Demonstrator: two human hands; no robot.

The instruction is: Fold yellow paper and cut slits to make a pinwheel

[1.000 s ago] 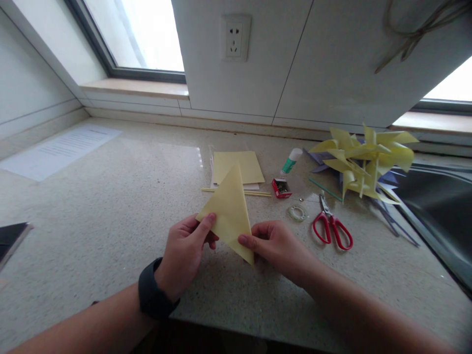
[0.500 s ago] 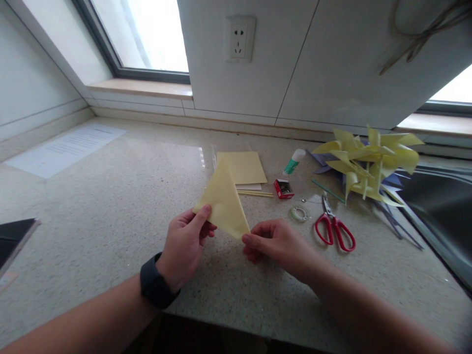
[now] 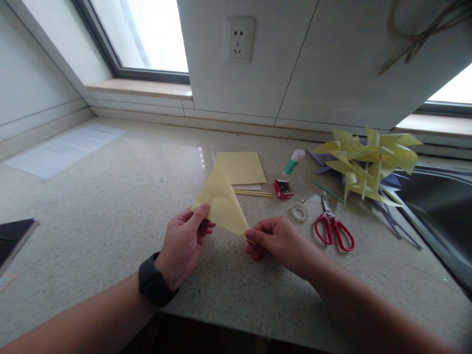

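The person stood at the counter (image 3: 110, 196) with a yellow paper triangle (image 3: 221, 201) held up between both hands, just above the stone. The left hand (image 3: 184, 243) was closed lightly on its left corner, thumb on top and fingers curled beneath; the right hand (image 3: 275, 241) pinched the lower right corner between thumb and forefinger, the other fingers tucked in.

As I judged it, the sheet had already been folded on the diagonal into a triangle, and that was about all that was done to it: no cuts showed, the red scissors (image 3: 334, 231) lay untouched to the right, and the thin sticks (image 3: 254, 193) and glue stick (image 3: 293, 162) waited further back. A heap of finished yellow pinwheels (image 3: 368, 164) by the sink (image 3: 435, 206) suggested plenty remained for this piece.

The triangle's apex pointed away from the person, toward the stack of yellow sheets (image 3: 241, 167), tipped slightly up. Its long edge ran from the left hand down to the right, slanting toward the right
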